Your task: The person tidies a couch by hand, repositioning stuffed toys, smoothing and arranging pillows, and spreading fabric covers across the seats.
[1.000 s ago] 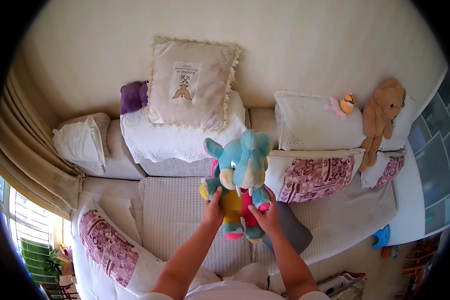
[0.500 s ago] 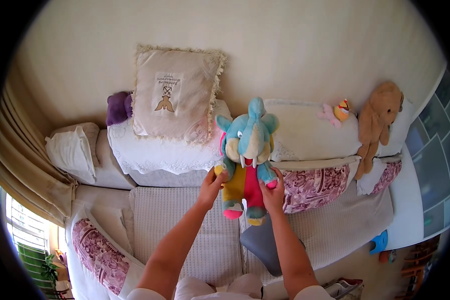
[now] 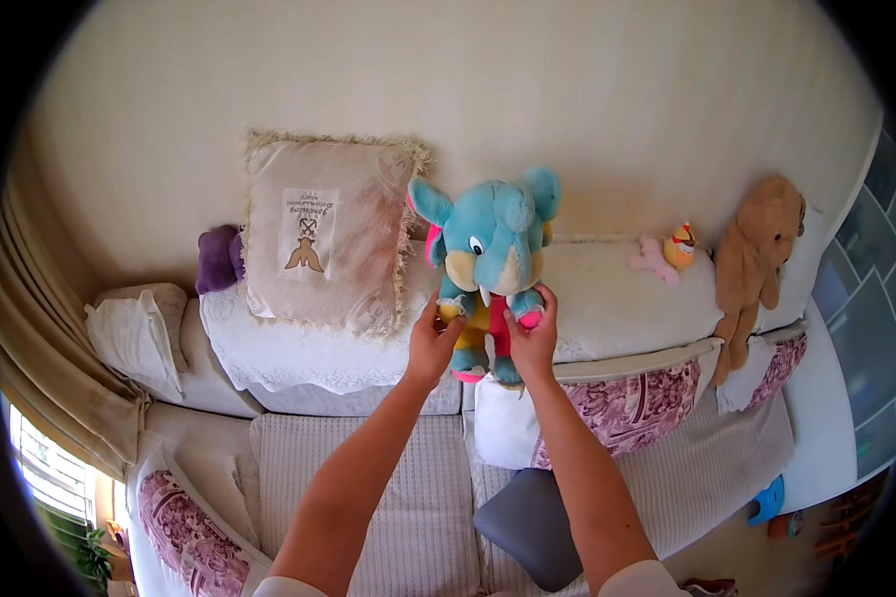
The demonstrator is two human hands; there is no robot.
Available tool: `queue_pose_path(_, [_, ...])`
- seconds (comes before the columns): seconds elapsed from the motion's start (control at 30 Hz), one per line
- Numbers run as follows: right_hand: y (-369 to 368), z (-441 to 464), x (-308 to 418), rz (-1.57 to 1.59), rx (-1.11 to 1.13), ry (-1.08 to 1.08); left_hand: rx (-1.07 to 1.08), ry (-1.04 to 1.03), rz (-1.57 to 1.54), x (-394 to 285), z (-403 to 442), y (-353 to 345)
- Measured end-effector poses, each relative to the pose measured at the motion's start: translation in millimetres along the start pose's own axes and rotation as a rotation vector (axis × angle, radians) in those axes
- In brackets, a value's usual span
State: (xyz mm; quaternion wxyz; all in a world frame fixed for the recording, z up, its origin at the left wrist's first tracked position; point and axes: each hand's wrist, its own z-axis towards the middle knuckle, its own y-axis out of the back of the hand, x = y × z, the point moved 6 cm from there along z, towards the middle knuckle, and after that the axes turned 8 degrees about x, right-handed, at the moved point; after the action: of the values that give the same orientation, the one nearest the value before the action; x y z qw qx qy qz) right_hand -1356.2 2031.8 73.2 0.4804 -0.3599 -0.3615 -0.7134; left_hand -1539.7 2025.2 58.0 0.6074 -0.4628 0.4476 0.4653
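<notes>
A blue plush elephant [image 3: 493, 239] with pink and yellow clothing faces me, upright, near the top of the sofa back. My left hand [image 3: 434, 343] is closed on its paw with the yellow end. Around the other paw, the one with the pink end, my right hand [image 3: 530, 333] is wrapped. Left of the elephant, a fringed beige cushion [image 3: 358, 229] with a printed label leans against the wall. I cannot tell whether the elephant's feet touch the sofa back.
A purple plush [image 3: 218, 261] sits behind the cushion's left side. Farther right are a small yellow and pink toy [image 3: 678, 251] and a brown plush animal [image 3: 757, 249]. Purple-patterned cushions [image 3: 647, 403] rest on the sofa, and a grey cushion [image 3: 533, 527] lies on the seat [image 3: 368, 497].
Both hands have moved the plush elephant farther from me, toward the wall, and its head has turned and tipped. The camera view has shifted slightly.
</notes>
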Motion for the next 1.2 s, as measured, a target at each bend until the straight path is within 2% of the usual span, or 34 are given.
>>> queue_pose_path(0.2, [-15.3, 31.4, -16.8, -0.073, 0.001, 0.017, -0.028, 0.013, -0.122, 16.7, 34.8, 5.7])
queue_pose_path(0.43, [-30.9, 48.3, -48.4, -0.188, 0.009, 0.040, -0.054, 0.041, -0.080, 42.4, 60.5, 18.8])
queue_pose_path(0.5, [-35.3, 49.4, -59.0, -0.185, 0.008, 0.033, -0.011, 0.072, 0.050, 56.5, 70.2, 25.9])
queue_pose_path(0.63, [-41.2, 47.7, -79.4, -0.168, 0.052, -0.014, -0.008, 0.060, 0.078, 76.0, 80.4, 35.4])
queue_pose_path(0.7, [-40.1, 48.9, -84.7, -0.189, 0.067, 0.048, -0.015, 0.122, 0.169, 81.1, 81.0, 35.3])
queue_pose_path(0.83, [-43.0, 61.1, -99.8, -0.206, 0.166, 0.024, -0.072, 0.079, 0.158, 91.5, 87.7, 36.7])
queue_pose_path(0.9, [-48.0, 66.9, -95.5, -0.249, 0.165, 0.008, -0.082, 0.217, 0.482, 89.4, 92.6, 39.4])
queue_pose_path(1.03, [-53.5, 74.2, -101.0, -0.323, 0.169, -0.018, -0.099, 0.219, 0.482, 104.9, 109.8, 45.9])
queue_pose_path(1.1, [-53.8, 74.8, -107.2, -0.317, 0.166, -0.015, -0.074, 0.313, 0.365, 100.7, 106.9, 42.5])
queue_pose_path(1.2, [-50.7, 74.0, -109.4, -0.292, 0.152, -0.003, -0.066, 0.310, 0.236, 103.8, 104.8, 41.1])
